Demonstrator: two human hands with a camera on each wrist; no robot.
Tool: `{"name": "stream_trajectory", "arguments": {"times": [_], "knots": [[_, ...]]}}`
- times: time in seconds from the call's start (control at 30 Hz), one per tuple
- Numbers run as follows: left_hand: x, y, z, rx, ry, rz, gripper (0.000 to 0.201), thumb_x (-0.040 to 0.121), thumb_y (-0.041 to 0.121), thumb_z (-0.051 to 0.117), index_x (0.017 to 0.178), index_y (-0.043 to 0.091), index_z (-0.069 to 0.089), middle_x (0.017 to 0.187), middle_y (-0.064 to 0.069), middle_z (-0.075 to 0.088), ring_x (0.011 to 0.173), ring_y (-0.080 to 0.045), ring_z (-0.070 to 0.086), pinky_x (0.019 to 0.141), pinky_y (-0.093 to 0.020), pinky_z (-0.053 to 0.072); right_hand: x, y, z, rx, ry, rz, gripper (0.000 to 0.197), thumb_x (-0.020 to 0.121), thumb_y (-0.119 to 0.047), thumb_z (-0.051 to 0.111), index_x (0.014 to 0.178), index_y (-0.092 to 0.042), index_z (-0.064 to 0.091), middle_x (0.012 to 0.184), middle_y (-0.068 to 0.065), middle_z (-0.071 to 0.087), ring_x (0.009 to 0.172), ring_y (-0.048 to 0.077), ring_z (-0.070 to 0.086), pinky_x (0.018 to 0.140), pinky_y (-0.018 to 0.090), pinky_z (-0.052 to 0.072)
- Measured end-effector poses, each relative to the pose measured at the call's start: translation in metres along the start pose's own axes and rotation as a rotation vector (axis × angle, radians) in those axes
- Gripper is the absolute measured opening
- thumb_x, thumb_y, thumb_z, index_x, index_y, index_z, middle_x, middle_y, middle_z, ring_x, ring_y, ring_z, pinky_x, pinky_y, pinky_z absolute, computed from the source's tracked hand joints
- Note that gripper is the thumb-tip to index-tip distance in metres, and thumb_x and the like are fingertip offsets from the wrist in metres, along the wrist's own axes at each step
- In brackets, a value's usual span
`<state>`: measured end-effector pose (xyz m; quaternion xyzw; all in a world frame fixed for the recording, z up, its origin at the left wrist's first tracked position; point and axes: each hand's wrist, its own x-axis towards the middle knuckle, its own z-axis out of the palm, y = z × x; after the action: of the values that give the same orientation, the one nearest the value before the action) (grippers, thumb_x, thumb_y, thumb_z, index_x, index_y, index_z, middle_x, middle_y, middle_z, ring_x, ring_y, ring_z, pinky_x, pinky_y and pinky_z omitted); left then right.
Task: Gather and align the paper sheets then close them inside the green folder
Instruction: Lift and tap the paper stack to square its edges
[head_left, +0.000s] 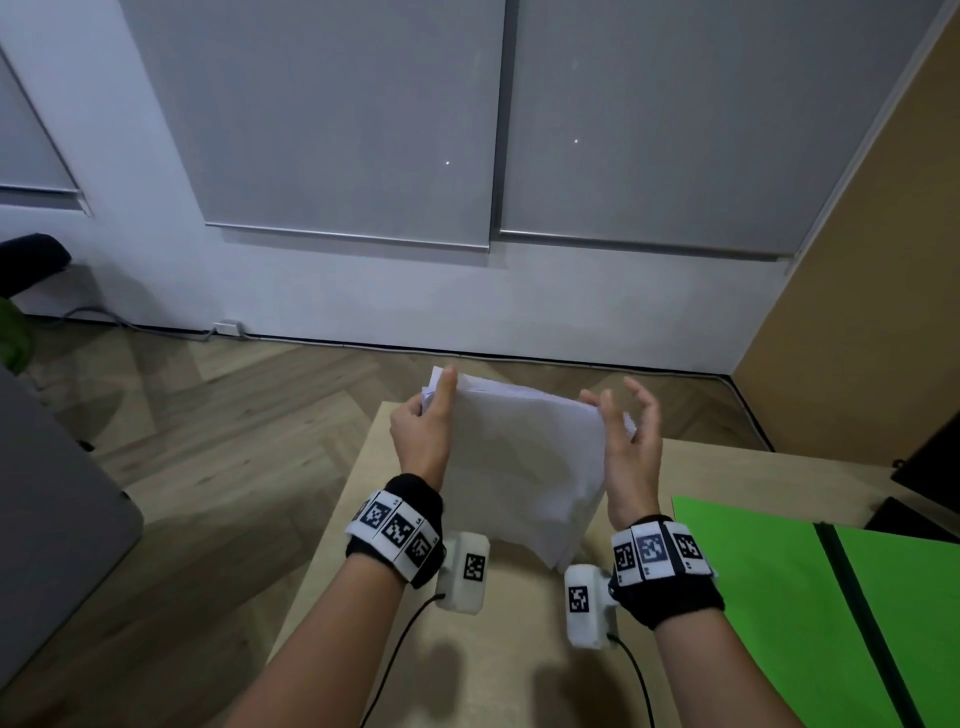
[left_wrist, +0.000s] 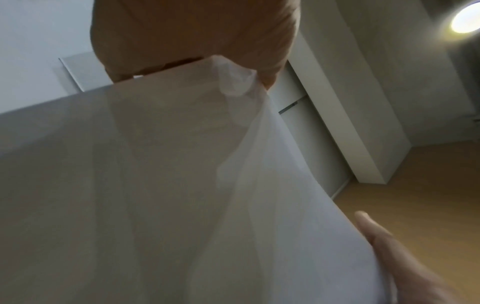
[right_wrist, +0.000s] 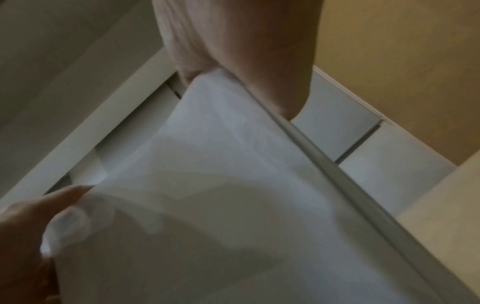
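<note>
A stack of white paper sheets stands upright over the wooden table, its lower corner close to the tabletop. My left hand grips the stack's left edge, thumb on the near face. My right hand holds the right edge between thumb and loosely spread fingers. The sheets' corners are uneven at the top left. The green folder lies open and flat on the table to the right, a black strip running across it. In the left wrist view the sheets fill the frame under my left hand. The right wrist view shows the sheets below my right hand.
A black object sits at the table's far right edge. A grey surface stands at the left, across a strip of wooden floor. A white wall with lowered blinds is behind the table.
</note>
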<state>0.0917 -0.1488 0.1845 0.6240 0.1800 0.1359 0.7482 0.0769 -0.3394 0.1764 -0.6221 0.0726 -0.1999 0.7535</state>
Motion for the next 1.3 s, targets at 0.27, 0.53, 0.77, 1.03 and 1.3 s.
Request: {"name": "stream_trajectory", "arguments": {"times": [0.27, 0.53, 0.77, 1.03, 1.3], "knots": [[0.001, 0.007, 0.0, 0.244, 0.04, -0.097, 0.067, 0.054, 0.08, 0.062, 0.067, 0.014, 0.065, 0.083, -0.002, 0.07, 0.09, -0.029, 0.066, 0.093, -0.043, 0.052, 0.0, -0.002, -0.011, -0.206, -0.242, 0.096, 0.016, 0.081, -0.032, 0.07, 0.088, -0.018, 0.075, 0.079, -0.005, 0.077, 0.078, 0.008, 0.073, 0.06, 0.016, 0.054], [-0.005, 0.02, 0.007, 0.134, -0.003, 0.13, 0.064, 0.081, 0.051, 0.066, 0.049, 0.024, 0.018, 0.05, 0.007, 0.02, 0.051, -0.014, 0.02, 0.049, -0.026, 0.017, 0.004, -0.002, -0.005, -0.183, -0.083, 0.035, 0.042, 0.086, -0.033, 0.065, 0.085, 0.009, 0.066, 0.074, 0.008, 0.061, 0.07, 0.014, 0.057, 0.065, 0.029, 0.047], [-0.002, 0.001, 0.003, 0.025, 0.024, 0.095, 0.044, 0.078, 0.048, 0.068, 0.057, 0.011, 0.054, 0.06, -0.001, 0.042, 0.062, -0.018, 0.038, 0.061, -0.029, 0.032, -0.007, -0.005, -0.014, -0.167, -0.168, 0.026, 0.019, 0.081, -0.025, 0.072, 0.098, -0.016, 0.075, 0.093, -0.006, 0.076, 0.086, 0.003, 0.069, 0.083, 0.025, 0.055], [-0.011, 0.002, 0.007, 0.035, -0.267, 0.136, 0.046, 0.075, 0.025, 0.081, 0.114, 0.012, 0.061, 0.094, 0.0, 0.075, 0.084, -0.01, 0.07, 0.074, -0.019, 0.055, 0.003, 0.003, -0.022, -0.225, -0.039, 0.13, 0.036, 0.074, -0.036, 0.076, 0.097, -0.01, 0.067, 0.094, 0.006, 0.072, 0.086, 0.019, 0.069, 0.074, 0.03, 0.055], [-0.015, 0.004, -0.009, 0.112, -0.428, 0.147, 0.033, 0.073, 0.011, 0.082, 0.104, 0.002, 0.072, 0.092, -0.002, 0.075, 0.079, -0.001, 0.071, 0.068, -0.018, 0.054, -0.005, -0.011, -0.024, -0.132, -0.151, 0.046, 0.015, 0.079, -0.022, 0.074, 0.093, -0.018, 0.075, 0.082, -0.009, 0.076, 0.077, 0.005, 0.07, 0.067, 0.018, 0.055]]}}
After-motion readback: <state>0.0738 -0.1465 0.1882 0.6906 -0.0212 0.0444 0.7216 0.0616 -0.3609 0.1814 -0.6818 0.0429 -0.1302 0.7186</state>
